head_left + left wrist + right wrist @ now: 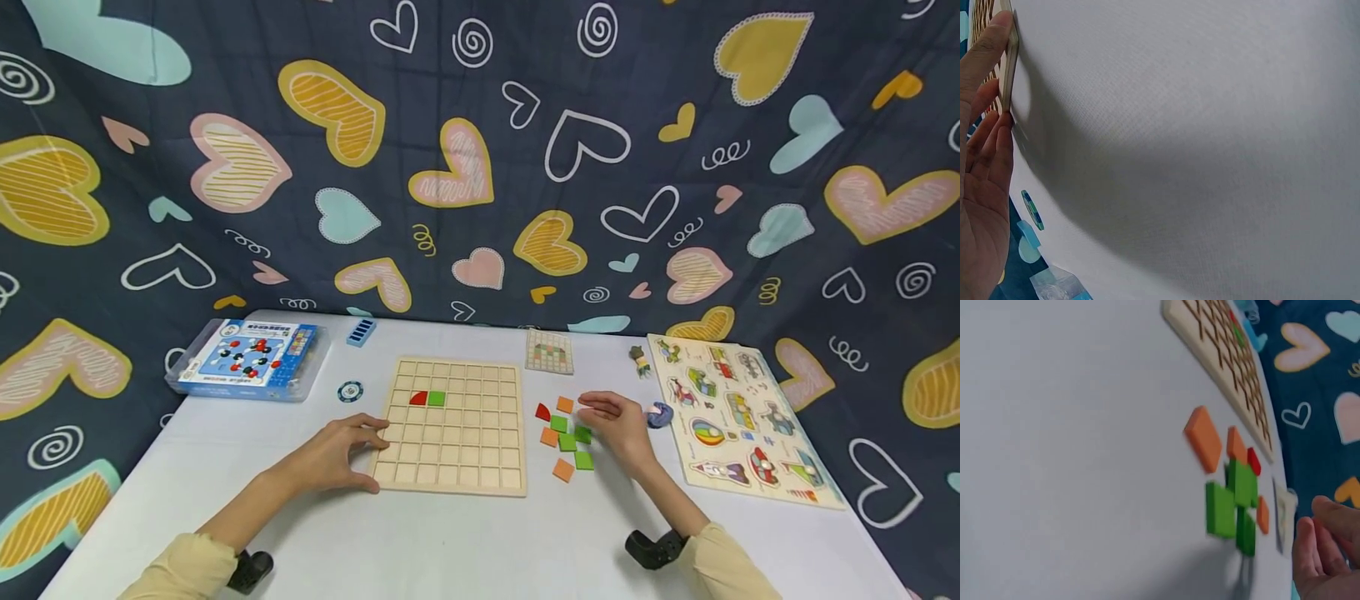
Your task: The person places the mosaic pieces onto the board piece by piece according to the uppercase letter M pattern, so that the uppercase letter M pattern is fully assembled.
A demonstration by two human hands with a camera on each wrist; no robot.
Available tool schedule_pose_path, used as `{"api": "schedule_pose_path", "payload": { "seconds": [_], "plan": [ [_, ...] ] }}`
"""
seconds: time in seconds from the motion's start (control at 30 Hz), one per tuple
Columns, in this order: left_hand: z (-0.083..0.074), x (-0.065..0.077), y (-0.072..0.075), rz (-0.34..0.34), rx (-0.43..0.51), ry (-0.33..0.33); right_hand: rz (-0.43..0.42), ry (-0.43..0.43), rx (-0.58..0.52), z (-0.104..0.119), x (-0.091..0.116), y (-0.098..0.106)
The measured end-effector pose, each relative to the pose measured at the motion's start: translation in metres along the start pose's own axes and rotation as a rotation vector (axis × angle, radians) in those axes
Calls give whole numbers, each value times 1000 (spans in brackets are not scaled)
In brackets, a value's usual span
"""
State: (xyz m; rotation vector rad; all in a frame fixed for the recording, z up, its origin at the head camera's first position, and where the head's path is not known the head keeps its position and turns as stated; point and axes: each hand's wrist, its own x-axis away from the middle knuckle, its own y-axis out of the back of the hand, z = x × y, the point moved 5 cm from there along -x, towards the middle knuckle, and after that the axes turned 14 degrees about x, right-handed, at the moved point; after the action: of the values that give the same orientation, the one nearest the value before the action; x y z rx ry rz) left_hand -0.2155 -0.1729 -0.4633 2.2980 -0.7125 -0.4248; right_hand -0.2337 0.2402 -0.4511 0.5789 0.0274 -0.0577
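Note:
A wooden grid board [457, 433] lies flat, with a red quarter-round piece [418, 398] and a green square [436, 399] side by side in its cells. At the board's left edge rests my left hand [341, 454], thumb by the near corner and fingertips touching the rim. My right hand [618, 429] hovers just right of the loose pieces, its fingers loosely bent and thumb near the fingertips; no piece shows between them in the right wrist view. Beside it lie several green squares [1220, 510], orange squares [1204, 439] and a red piece [542, 412].
Left of the board are a clear plastic case [247, 360], a round chip [349, 392] and a small blue block [361, 332]. Behind sits a small patterned card [549, 351]. Rightward lie a picture puzzle board [738, 417], a blue figure [659, 414] and a green-brown figure [639, 362].

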Motion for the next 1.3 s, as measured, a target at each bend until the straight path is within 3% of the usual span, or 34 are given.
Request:
{"api": "schedule_pose_path", "payload": {
  "seconds": [0.23, 0.57, 0.8, 1.03, 1.3],
  "plan": [
    [0, 1, 3, -3, -4, 2, -12, 15, -25, -10, 32, 12],
    [-4, 1, 4, -7, -7, -8, 8, -104, -62, -17, 77, -15],
    [-3, 1, 4, -5, -2, 2, -56, -51, 15, -15, 77, -22],
    [-1, 1, 2, 5, 5, 21, -59, 30, 96, -13, 71, -29],
    [-1, 0, 0, 0, 7, 26, -68, 20, 100, -14, 72, -27]
  ]
}}
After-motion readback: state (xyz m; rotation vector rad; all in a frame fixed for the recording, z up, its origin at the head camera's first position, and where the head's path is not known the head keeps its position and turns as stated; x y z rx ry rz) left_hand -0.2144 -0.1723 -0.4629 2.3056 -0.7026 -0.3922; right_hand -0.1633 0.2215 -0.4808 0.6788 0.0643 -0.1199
